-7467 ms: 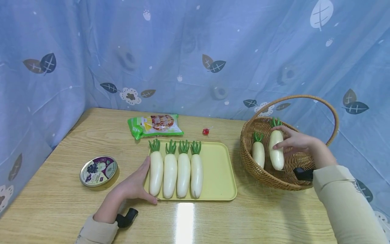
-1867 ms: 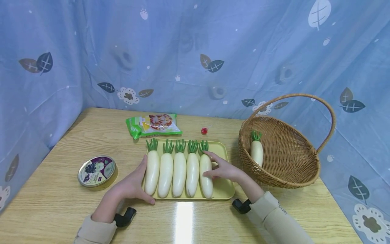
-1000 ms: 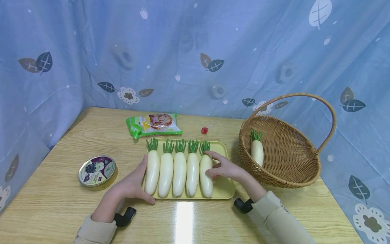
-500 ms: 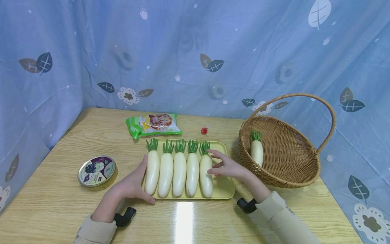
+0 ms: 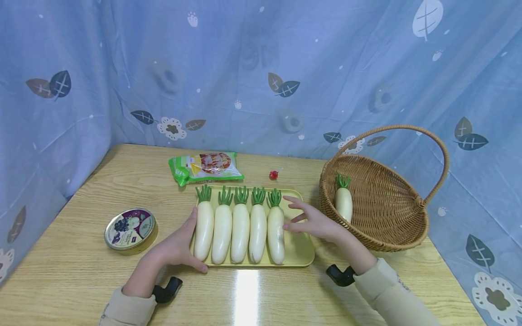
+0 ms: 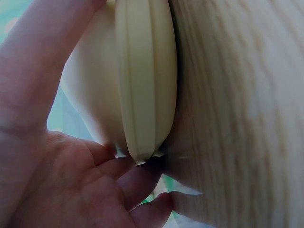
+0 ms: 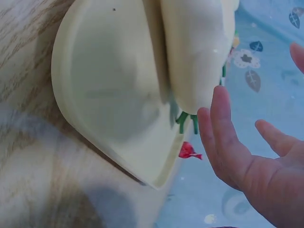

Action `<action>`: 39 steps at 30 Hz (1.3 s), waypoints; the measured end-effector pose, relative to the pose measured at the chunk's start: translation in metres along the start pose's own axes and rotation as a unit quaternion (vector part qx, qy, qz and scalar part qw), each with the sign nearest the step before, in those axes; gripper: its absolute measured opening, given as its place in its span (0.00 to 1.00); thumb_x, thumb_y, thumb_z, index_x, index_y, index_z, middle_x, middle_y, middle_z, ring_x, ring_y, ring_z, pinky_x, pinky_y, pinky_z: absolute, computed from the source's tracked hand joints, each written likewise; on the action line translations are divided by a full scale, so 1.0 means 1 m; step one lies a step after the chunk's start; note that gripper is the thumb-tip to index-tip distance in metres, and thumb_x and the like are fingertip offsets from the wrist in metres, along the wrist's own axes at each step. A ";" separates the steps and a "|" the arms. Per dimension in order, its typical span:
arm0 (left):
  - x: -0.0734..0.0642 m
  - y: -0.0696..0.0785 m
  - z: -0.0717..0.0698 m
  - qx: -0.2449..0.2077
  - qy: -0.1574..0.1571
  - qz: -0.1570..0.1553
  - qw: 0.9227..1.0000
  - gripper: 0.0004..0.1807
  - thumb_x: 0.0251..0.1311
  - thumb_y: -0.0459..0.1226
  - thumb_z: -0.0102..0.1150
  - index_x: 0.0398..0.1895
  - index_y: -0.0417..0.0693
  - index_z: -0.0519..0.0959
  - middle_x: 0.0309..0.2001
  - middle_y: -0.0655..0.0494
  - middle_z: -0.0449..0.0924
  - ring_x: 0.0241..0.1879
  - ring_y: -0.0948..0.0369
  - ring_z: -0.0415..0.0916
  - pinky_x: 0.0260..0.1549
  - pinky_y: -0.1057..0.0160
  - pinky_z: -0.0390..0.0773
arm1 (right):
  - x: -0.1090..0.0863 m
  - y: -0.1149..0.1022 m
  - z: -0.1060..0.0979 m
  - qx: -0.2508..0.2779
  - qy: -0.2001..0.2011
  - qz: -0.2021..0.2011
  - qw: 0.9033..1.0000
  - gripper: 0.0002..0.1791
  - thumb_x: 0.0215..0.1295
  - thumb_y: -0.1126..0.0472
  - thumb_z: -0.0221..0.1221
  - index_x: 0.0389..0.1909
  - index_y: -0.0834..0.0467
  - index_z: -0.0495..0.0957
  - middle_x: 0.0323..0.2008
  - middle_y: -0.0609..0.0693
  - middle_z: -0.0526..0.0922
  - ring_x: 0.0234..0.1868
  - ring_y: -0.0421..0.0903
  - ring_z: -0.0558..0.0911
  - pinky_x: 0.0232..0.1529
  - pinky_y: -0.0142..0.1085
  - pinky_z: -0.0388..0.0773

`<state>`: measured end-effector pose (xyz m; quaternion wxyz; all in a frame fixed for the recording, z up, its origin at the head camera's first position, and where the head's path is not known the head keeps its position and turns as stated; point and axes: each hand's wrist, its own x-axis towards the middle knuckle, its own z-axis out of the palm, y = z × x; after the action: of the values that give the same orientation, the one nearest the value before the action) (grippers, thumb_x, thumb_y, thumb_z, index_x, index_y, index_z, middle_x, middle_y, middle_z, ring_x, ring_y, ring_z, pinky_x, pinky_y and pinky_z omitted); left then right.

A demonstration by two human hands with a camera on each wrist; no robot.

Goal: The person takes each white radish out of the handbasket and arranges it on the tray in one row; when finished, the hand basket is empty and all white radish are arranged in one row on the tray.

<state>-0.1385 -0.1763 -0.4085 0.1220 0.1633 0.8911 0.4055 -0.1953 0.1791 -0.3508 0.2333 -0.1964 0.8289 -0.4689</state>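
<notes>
Several white radishes with green tops lie side by side in the pale yellow tray [image 5: 294, 253]. My left hand [image 5: 178, 246] grips the tray's near left corner, its thumb along the front edge and its fingers at the left side; bent fingers [image 6: 140, 183] show against the tray wall in the left wrist view. Just right of the rightmost radish [image 5: 276, 235] is my right hand [image 5: 316, 224], fingers spread and holding nothing. In the right wrist view, that hand's fingers [image 7: 222, 116] stand apart beside the radish [image 7: 197, 57]. Another radish [image 5: 344, 203] lies in the wicker basket [image 5: 387, 213].
A green-edged food packet [image 5: 210, 166] lies behind the tray, with a small red wrapped candy [image 5: 273, 174] to its right. To the left stands a round tin [image 5: 130, 230]. The basket's tall handle [image 5: 408, 129] arches up on the right, before a blue curtain [image 5: 253, 68].
A radish came from the basket into the tray's right side. My right hand has since let go of it and drawn away to the right. The left hand stays at the tray.
</notes>
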 end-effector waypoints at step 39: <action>-0.001 0.000 0.001 -0.005 -0.003 -0.006 1.000 0.82 0.20 0.50 0.79 0.66 0.29 0.25 0.68 0.30 0.26 0.67 0.40 0.32 0.63 0.44 0.42 | -0.057 -0.065 -0.048 -0.148 0.051 -0.046 0.987 0.42 0.56 0.52 0.63 0.69 0.49 0.52 0.64 0.57 0.60 0.53 0.54 0.72 0.44 0.45 0.75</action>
<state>-0.1373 -0.1764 -0.4089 0.1278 0.1583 0.8898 0.4085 -0.1696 0.2119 -0.2614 0.1376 -0.2425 0.8900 -0.3607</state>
